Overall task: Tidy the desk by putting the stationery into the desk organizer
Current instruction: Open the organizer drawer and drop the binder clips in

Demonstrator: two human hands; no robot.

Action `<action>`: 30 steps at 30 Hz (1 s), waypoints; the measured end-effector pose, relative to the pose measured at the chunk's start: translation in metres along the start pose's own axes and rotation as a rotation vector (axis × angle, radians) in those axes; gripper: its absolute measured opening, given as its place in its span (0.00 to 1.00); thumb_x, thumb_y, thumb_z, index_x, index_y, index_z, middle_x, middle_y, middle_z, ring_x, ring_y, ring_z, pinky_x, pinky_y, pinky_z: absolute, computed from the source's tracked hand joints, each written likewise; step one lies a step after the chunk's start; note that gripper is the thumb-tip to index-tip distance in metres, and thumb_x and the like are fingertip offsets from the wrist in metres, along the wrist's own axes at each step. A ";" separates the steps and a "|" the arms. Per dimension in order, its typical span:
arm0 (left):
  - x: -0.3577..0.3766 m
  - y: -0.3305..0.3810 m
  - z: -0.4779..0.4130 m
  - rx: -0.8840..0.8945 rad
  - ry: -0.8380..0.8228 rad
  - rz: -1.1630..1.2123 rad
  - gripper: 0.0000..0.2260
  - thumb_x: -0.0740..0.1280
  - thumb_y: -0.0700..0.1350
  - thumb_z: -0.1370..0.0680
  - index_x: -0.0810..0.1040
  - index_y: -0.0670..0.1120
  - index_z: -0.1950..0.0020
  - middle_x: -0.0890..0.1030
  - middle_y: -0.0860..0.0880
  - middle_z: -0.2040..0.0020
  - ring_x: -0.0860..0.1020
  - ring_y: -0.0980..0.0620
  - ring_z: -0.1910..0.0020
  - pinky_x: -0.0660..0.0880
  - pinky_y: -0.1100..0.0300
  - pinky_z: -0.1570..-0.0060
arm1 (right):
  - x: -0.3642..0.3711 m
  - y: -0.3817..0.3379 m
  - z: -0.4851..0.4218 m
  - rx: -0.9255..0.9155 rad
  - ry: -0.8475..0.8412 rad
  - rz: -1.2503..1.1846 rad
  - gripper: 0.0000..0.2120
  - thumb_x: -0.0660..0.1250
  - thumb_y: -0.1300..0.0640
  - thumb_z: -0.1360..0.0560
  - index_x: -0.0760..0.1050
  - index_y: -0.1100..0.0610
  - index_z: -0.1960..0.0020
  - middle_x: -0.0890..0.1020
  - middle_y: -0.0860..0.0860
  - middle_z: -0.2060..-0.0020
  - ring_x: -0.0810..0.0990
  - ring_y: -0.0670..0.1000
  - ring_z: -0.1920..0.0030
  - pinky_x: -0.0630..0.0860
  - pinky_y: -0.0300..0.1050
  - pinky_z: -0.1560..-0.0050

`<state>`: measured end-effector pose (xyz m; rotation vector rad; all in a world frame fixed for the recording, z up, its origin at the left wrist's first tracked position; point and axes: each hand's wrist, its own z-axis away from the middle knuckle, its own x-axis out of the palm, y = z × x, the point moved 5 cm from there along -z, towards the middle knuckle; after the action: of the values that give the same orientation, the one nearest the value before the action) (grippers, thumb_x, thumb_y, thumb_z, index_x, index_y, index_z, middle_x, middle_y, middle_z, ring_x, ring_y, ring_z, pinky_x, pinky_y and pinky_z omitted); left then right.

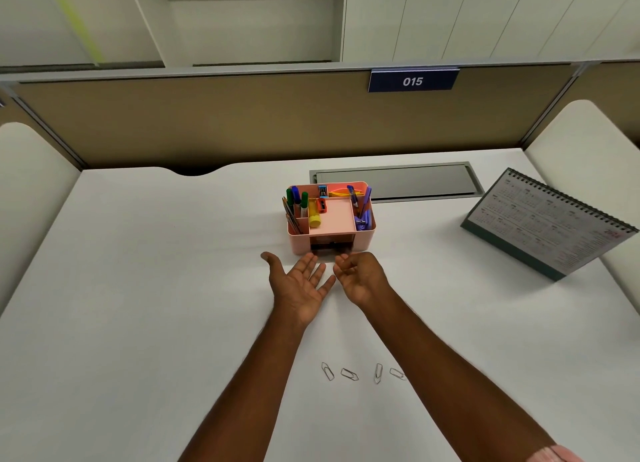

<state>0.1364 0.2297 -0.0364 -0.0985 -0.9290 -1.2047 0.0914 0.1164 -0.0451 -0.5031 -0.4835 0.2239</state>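
Note:
A pink desk organizer stands at the middle of the white desk. Its compartments hold markers, pencils, a yellow glue stick, a small stapler and blue pens. A dark opening shows low in its front wall. My left hand lies palm up with straight fingers just in front of that opening. My right hand is beside it, fingers loosely curled, with nothing visible in it. Several paper clips lie in a row on the desk near me, between my forearms.
A desk calendar stands at the right. Behind the organizer a grey cable hatch is set into the desk. A tan partition with a blue sign reading 015 closes off the back. White side panels flank the desk.

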 end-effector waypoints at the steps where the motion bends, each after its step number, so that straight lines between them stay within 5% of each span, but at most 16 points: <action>1: 0.001 0.000 -0.001 -0.001 0.000 0.006 0.49 0.50 0.80 0.28 0.64 0.45 0.19 0.65 0.46 0.19 0.62 0.39 0.20 0.63 0.35 0.25 | 0.001 -0.001 -0.002 -0.003 -0.002 -0.004 0.20 0.57 0.76 0.27 0.74 0.59 0.41 0.77 0.59 0.32 0.76 0.58 0.31 0.70 0.54 0.26; 9: 0.005 0.001 -0.008 -0.003 -0.007 0.022 0.49 0.47 0.80 0.28 0.64 0.46 0.19 0.66 0.46 0.20 0.64 0.39 0.21 0.64 0.36 0.25 | 0.005 -0.003 -0.010 -0.032 -0.053 -0.128 0.26 0.59 0.75 0.29 0.75 0.59 0.35 0.81 0.59 0.38 0.80 0.57 0.38 0.75 0.50 0.30; 16: 0.004 0.000 -0.007 0.006 0.004 -0.030 0.47 0.49 0.79 0.27 0.65 0.48 0.20 0.67 0.46 0.20 0.65 0.39 0.22 0.65 0.36 0.26 | 0.004 -0.001 -0.007 -0.016 -0.049 -0.137 0.20 0.61 0.73 0.27 0.75 0.62 0.37 0.80 0.61 0.37 0.80 0.59 0.38 0.74 0.52 0.29; 20: 0.002 0.003 0.006 0.087 0.229 -0.459 0.32 0.54 0.69 0.19 0.71 0.49 0.24 0.79 0.44 0.32 0.79 0.41 0.35 0.76 0.43 0.35 | 0.004 0.005 0.000 0.045 -0.006 -0.109 0.08 0.63 0.71 0.24 0.75 0.63 0.46 0.77 0.62 0.34 0.78 0.61 0.34 0.73 0.52 0.28; 23: 0.004 0.009 0.019 0.323 0.381 -0.874 0.16 0.63 0.54 0.16 0.74 0.54 0.28 0.83 0.47 0.38 0.83 0.47 0.45 0.82 0.52 0.47 | 0.008 0.013 -0.002 0.060 -0.025 -0.116 0.21 0.62 0.72 0.23 0.73 0.61 0.32 0.76 0.61 0.33 0.79 0.60 0.36 0.75 0.52 0.30; 26: 0.013 0.016 0.024 0.517 0.357 -1.202 0.19 0.66 0.48 0.17 0.72 0.60 0.26 0.79 0.51 0.31 0.80 0.49 0.39 0.79 0.55 0.39 | 0.016 0.020 -0.005 0.061 -0.047 -0.089 0.30 0.59 0.74 0.23 0.65 0.59 0.22 0.75 0.60 0.30 0.76 0.60 0.32 0.73 0.54 0.28; 30: 0.020 0.026 0.017 0.546 0.388 -1.560 0.24 0.66 0.53 0.17 0.64 0.65 0.22 0.81 0.51 0.33 0.82 0.48 0.41 0.80 0.49 0.40 | 0.021 0.025 -0.007 0.052 -0.038 -0.052 0.30 0.59 0.73 0.23 0.67 0.58 0.23 0.79 0.59 0.36 0.79 0.58 0.36 0.76 0.54 0.31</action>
<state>0.1491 0.2340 -0.0016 1.4903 -0.8922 -2.1580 0.1112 0.1415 -0.0551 -0.4355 -0.5258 0.1961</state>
